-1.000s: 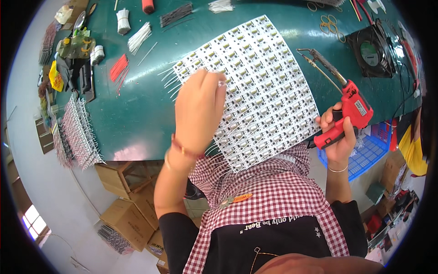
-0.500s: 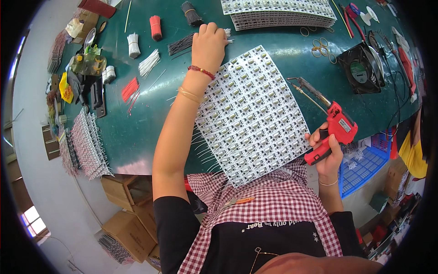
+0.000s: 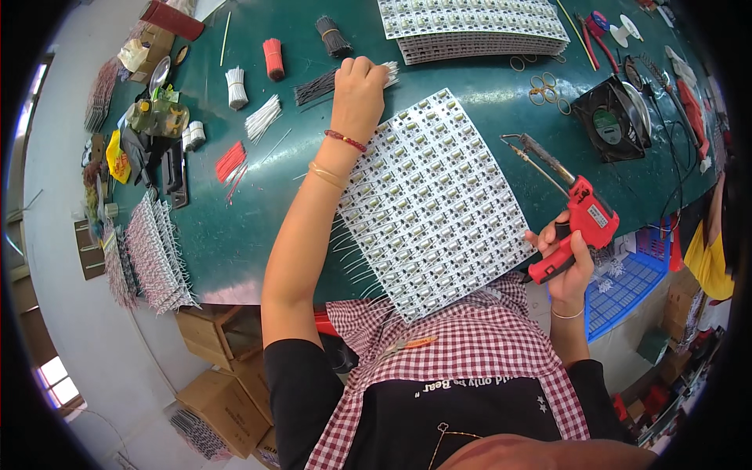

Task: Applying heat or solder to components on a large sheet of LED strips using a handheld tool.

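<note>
My left hand (image 3: pixel 360 98) reaches over a loose pile of black wires (image 3: pixel 316 88) with pale ends. Its fingers are curled together at the pile, and their tips are hidden beneath the hand. My right hand (image 3: pixel 573 270) grips the handle of a red soldering gun (image 3: pixel 593 222), whose metal tip points up and left above the table. Between my arms lies a large white panel of small circuit boards (image 3: pixel 439 204), tilted and reaching over the table's near edge. Thin white wires (image 3: pixel 356 262) stick out along its left side.
A stack of similar panels (image 3: pixel 478 39) stands at the back. Red wires (image 3: pixel 230 160), white wires (image 3: pixel 262 117) and tied wire bundles (image 3: pixel 273 59) lie on the green table (image 3: pixel 235 258) at left. A black fan (image 3: pixel 607 121), rubber bands (image 3: pixel 542 90) and a blue basket (image 3: pixel 627 294) are at right.
The whole view has shifted slightly. My left hand has drawn back a little toward me at the black wires, its fingers more bunched. The soldering gun stays in my right hand.
</note>
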Demonstrator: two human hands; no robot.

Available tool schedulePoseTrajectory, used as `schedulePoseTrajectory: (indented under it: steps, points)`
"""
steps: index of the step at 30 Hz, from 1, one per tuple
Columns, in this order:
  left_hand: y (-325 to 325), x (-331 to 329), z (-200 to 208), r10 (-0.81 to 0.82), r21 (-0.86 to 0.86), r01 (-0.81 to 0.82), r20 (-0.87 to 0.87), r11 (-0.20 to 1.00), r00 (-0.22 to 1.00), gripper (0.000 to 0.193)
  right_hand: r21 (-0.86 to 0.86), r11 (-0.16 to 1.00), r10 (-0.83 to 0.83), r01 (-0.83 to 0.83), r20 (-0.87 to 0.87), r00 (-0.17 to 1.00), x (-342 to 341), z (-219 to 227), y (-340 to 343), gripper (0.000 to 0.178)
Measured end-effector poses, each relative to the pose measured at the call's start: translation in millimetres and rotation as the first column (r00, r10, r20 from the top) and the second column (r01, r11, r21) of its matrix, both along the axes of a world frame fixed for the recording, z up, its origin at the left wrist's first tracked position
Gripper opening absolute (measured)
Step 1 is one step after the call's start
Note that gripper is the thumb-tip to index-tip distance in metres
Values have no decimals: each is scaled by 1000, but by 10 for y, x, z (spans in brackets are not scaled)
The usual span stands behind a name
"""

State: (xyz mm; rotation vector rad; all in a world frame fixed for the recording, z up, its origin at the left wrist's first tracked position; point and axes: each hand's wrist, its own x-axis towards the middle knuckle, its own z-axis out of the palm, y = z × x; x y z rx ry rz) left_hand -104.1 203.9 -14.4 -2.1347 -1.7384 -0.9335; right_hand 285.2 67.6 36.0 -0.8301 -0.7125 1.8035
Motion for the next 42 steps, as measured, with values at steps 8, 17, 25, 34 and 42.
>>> schedulePoseTrajectory:
  steps: [8,17,25,34,42]
  points:
    - [-935,823,643,78,-405,363,750,840,656,14,25,1000,-11,10,9,1000,-148,312,76,36]
    - [-1797,1529,813,260,-505,541,846,672,466,12,-18,979,193,-203,397,897,-686,405,87,36]
    - [-1966,1560,547,132,-400,307,767,863,628,14,-44,972,233,-230,234,944,-770,275,62,33]
    - [-2158,1660,500,245,-466,255,769,847,590,15,25,955,261,-295,396,881,-729,176,-61,33]
    - [-2214,1733,563,306,-469,250,815,847,491,13,89,948,215,-305,527,822,-700,136,-202,17]
